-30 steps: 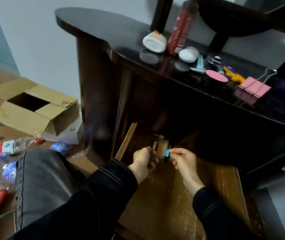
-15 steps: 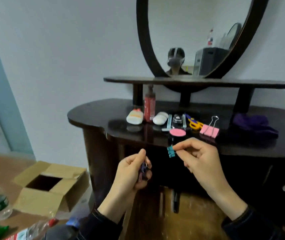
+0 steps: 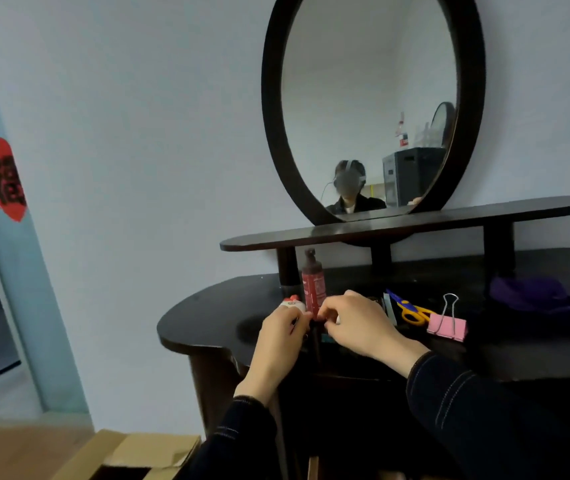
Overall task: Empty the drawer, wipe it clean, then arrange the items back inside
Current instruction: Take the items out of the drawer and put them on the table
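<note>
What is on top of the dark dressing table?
A red bottle, a small white container, yellow-handled scissors, a pink binder clip and a purple cloth sit on the tabletop. The left hand and right hand cover whatever lies beside the bottle.

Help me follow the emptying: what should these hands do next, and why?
Likely release whatever they pinch onto the tabletop: left hand and right hand hover curled at its front edge, by the red bottle, scissors and pink clip laid there.

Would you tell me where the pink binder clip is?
Head view, right: the pink binder clip sits on the dresser top between yellow scissors and purple cloth.
</note>
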A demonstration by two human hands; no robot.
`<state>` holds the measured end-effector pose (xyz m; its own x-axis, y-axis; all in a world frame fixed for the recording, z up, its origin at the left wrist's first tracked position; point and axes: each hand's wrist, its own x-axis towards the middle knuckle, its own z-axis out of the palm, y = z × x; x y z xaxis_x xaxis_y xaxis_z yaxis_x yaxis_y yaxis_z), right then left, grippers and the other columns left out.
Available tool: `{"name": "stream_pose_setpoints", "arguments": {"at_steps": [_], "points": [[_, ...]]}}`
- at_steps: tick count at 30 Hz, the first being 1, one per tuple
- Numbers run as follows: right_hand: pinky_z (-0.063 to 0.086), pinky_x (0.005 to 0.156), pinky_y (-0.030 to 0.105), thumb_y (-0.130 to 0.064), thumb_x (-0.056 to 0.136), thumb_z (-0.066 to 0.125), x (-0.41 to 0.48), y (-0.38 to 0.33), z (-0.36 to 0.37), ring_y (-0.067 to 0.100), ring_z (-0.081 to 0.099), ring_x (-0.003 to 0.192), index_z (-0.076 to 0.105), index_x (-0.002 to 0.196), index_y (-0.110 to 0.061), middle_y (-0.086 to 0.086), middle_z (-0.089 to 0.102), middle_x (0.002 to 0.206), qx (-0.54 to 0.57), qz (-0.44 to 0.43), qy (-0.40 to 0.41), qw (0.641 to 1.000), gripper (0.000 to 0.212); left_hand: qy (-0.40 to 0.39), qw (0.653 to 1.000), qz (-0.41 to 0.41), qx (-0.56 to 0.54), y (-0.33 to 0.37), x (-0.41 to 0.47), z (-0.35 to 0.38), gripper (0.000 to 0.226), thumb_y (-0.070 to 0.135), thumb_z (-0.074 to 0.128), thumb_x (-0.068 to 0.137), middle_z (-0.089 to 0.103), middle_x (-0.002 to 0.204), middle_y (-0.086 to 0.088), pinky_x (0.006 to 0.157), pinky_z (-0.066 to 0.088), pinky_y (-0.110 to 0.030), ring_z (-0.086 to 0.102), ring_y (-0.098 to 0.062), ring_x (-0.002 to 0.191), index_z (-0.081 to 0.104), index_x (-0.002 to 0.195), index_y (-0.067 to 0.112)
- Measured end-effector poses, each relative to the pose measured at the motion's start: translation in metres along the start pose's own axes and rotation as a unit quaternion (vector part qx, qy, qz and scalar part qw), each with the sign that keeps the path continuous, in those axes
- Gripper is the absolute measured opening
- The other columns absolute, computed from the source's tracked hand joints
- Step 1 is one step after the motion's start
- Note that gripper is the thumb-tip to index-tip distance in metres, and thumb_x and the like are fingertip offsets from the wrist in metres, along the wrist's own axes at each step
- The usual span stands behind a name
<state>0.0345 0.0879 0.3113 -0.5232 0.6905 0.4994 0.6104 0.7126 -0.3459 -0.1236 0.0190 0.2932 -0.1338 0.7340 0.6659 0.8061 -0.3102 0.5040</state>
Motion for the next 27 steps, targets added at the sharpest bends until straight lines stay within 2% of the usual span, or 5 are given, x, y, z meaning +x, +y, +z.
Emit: {"name": "stream_pose_setpoints", "arguments": {"at_steps": [4, 7, 11, 17, 27], "points": [[0.049, 0.077, 0.028, -0.030, 0.090, 0.065, 0.000, 0.007, 0.004, 0.010, 0.060, 0.084, 0.068, 0.096, -0.039, -0.011, 0.057, 0.094, 0.006, -0.012, 0.013, 1.000, 0.011, -0.042, 0.999, -0.006, -0.008, -0.009, 0.008, 0.007, 0.026, 0.026, 0.053, 0.102, 0.057, 0.088, 0.005, 0.069, 0.043, -0.010, 0.055, -0.005, 0.082, 0.061, 0.079, 0.018], [0.053, 0.078, 0.031, -0.032, 0.092, 0.063, -0.003, 0.009, 0.004, 0.013, 0.062, 0.090, 0.069, 0.102, -0.035, -0.008, 0.063, 0.099, -0.023, -0.036, 0.027, 0.999, 0.011, -0.056, 0.998, -0.007, -0.037, -0.006, 0.010, 0.008, 0.020, 0.022, 0.052, 0.102, 0.060, 0.096, -0.001, 0.078, 0.048, -0.018, 0.058, -0.010, 0.088, 0.064, 0.088, 0.014], [0.056, 0.082, 0.037, -0.031, 0.093, 0.060, -0.009, 0.008, 0.003, 0.017, 0.064, 0.093, 0.068, 0.110, -0.031, -0.004, 0.064, 0.104, -0.045, -0.052, 0.031, 0.997, 0.018, -0.067, 0.995, -0.003, -0.069, -0.006, 0.009, 0.007, 0.013, 0.020, 0.053, 0.102, 0.061, 0.105, 0.001, 0.085, 0.048, -0.020, 0.060, -0.008, 0.096, 0.065, 0.097, 0.021], [0.056, 0.082, 0.039, -0.025, 0.092, 0.062, -0.011, 0.007, -0.001, 0.016, 0.064, 0.090, 0.067, 0.109, -0.030, -0.005, 0.064, 0.101, -0.018, -0.025, 0.022, 0.999, 0.019, -0.091, 0.996, 0.025, -0.008, -0.005, 0.008, 0.010, 0.018, 0.015, 0.051, 0.102, 0.055, 0.114, 0.007, 0.097, 0.049, -0.028, 0.055, -0.010, 0.110, 0.063, 0.110, 0.027], [0.055, 0.078, 0.034, -0.025, 0.092, 0.061, -0.011, 0.011, 0.000, 0.017, 0.063, 0.090, 0.070, 0.093, -0.028, -0.006, 0.062, 0.105, -0.025, -0.019, 0.023, 0.999, 0.010, -0.134, 0.991, 0.021, 0.019, -0.008, 0.006, 0.015, 0.035, 0.014, 0.046, 0.102, 0.045, 0.127, 0.018, 0.100, 0.041, -0.018, 0.045, -0.001, 0.117, 0.047, 0.130, 0.034]]}}
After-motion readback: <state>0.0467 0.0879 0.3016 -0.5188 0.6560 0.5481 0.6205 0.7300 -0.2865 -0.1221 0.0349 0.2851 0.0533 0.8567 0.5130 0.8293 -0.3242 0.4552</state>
